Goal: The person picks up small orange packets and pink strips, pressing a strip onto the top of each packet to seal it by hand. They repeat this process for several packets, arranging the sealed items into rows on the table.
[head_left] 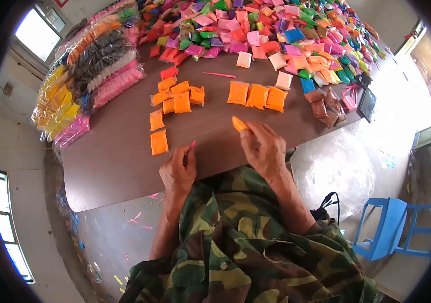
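Observation:
My right hand (267,152) pinches a small orange packet (239,123) edge-on between thumb and fingers, just above the table. My left hand (178,169) is closed near the table's front edge, with a bit of pink strip (193,144) poking out at the fingertips; the rest of it is hidden. Beyond the right hand, three orange packets (257,96) lie side by side in a row. A loose cluster of orange packets (181,102) sits beyond the left hand, with a single orange packet (159,142) nearest to it.
Piled across the back of the brown table (109,171) are many coloured packets (256,38). Long clear bags of packets (107,65) line the left side. A bag of brown packets (328,107) lies at right, and a pink strip (219,74) mid-table. A blue stool (384,227) stands on the floor.

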`<state>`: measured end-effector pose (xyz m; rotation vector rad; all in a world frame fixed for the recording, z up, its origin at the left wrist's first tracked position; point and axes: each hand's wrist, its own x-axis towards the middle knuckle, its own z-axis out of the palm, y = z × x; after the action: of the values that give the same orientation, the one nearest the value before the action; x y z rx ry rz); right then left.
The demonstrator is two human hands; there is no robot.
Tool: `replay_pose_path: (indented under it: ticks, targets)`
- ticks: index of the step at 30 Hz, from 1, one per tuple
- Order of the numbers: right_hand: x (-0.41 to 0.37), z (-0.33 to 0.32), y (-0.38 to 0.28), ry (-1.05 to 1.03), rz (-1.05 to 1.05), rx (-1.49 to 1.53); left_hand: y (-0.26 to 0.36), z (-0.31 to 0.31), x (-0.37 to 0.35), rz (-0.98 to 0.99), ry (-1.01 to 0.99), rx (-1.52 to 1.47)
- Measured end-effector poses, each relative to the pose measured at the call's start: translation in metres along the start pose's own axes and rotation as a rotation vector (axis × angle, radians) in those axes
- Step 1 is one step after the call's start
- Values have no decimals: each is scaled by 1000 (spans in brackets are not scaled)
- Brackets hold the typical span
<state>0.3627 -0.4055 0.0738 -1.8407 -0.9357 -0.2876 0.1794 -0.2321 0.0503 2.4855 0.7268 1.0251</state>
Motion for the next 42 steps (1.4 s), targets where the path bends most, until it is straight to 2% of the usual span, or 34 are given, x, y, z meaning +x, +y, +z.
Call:
replay_pose_path:
  ticks: [4,5,10,18,21,24,27,30,33,36,42]
  targets:
    - [5,-20,18,13,193,-54,1,-1,1,13,4,2]
    - [6,-25,20,-4,329,-4,4,-2,1,10,2,-1]
    - [1,-35,59,45,392,-15,3,-3,1,4,-35,10]
    - [12,-50,47,85,578,170,3,-3,2,13,-33,21]
    - [10,-59,48,63,480,-228,1,-3,0,13,-39,20]
    - [14,-76,42,-89,570,-439,2,-3,1,20,-29,14]
    - [20,-89,30,-230,675,-412,3,-2,1,29,-21,13]
    - [13,-86,37,-108,527,-434,2,-3,2,25,-35,17]
    - [8,-78,48,-5,371,-155,2,-2,1,15,-43,19]
    - [5,-73,57,-8,130,-364,4,-3,2,9,-40,4]
    - [26,-91,19,-378,684,-445,2,-3,2,10,-45,0]
